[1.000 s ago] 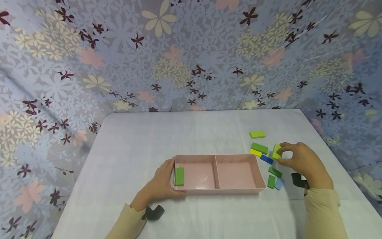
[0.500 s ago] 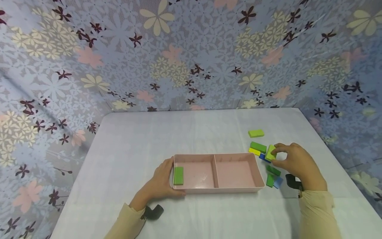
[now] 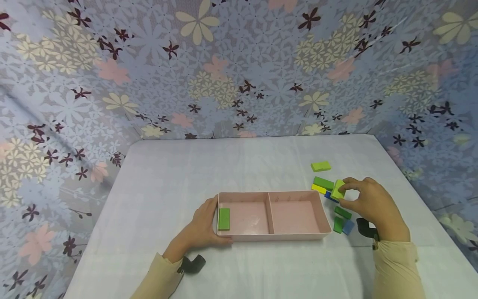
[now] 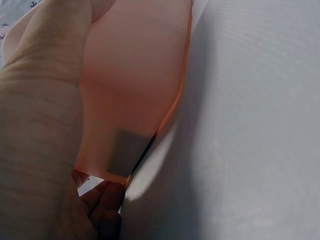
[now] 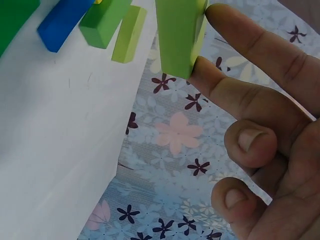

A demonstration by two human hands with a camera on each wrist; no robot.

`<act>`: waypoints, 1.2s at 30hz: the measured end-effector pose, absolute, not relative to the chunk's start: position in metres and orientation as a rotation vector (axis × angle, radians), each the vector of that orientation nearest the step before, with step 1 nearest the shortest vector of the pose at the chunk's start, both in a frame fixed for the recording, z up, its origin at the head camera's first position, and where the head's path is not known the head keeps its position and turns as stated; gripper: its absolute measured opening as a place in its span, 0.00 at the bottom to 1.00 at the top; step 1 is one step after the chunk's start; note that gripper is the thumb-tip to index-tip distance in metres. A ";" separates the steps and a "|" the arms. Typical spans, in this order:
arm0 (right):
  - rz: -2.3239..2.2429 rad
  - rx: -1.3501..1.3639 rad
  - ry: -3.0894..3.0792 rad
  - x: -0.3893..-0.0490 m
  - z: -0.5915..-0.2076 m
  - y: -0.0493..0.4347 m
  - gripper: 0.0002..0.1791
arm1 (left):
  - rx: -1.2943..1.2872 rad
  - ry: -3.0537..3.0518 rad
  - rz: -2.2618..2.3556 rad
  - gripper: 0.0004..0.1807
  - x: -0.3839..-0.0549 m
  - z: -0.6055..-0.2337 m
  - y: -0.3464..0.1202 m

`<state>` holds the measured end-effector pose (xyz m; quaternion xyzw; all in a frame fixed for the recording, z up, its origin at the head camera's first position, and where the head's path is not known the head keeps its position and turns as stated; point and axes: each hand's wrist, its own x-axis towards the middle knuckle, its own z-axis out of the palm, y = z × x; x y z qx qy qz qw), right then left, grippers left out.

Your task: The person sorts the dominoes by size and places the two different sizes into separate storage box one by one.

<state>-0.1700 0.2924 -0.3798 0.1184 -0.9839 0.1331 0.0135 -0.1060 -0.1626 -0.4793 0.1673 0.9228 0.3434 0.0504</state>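
Observation:
My left hand [image 3: 203, 226] grips the left end of a pink two-compartment box [image 3: 295, 216], thumb along its front wall. A close view of this wall [image 4: 132, 65] fills part of the left wrist view, with fingers curled at its corner. Inside the left compartment, a green block [image 3: 224, 219] lies against the end wall. My right hand [image 3: 375, 205] pinches a lime-green block [image 3: 337, 190] to the right of the box. Two fingers touch that block [image 5: 179, 40] in the right wrist view. It partly covers a dark blue block [image 3: 330, 197].
Beside the held block lie a green block [image 3: 323, 183] and a yellow one [image 3: 319, 189]. A lime block [image 3: 320, 166] lies farther back. Nearer are two dark green blocks, the upper one [image 3: 342, 212] and the lower one [image 3: 338, 224], and a light blue block [image 3: 348, 227].
My right hand has moved slightly left with the lime-green block, which now overlaps the dark blue block in view. The left hand and box stay in place.

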 end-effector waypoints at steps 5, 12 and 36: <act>0.411 0.372 -3.016 -0.165 -0.379 0.287 0.18 | 0.500 2.808 1.021 0.70 -0.106 -0.480 -0.162; 0.392 0.428 -2.954 -0.157 -0.382 0.279 0.16 | 0.499 2.790 1.032 0.70 -0.104 -0.480 -0.161; 0.378 0.449 -2.845 -0.142 -0.380 0.263 0.15 | 0.518 2.814 1.062 0.70 -0.106 -0.480 -0.161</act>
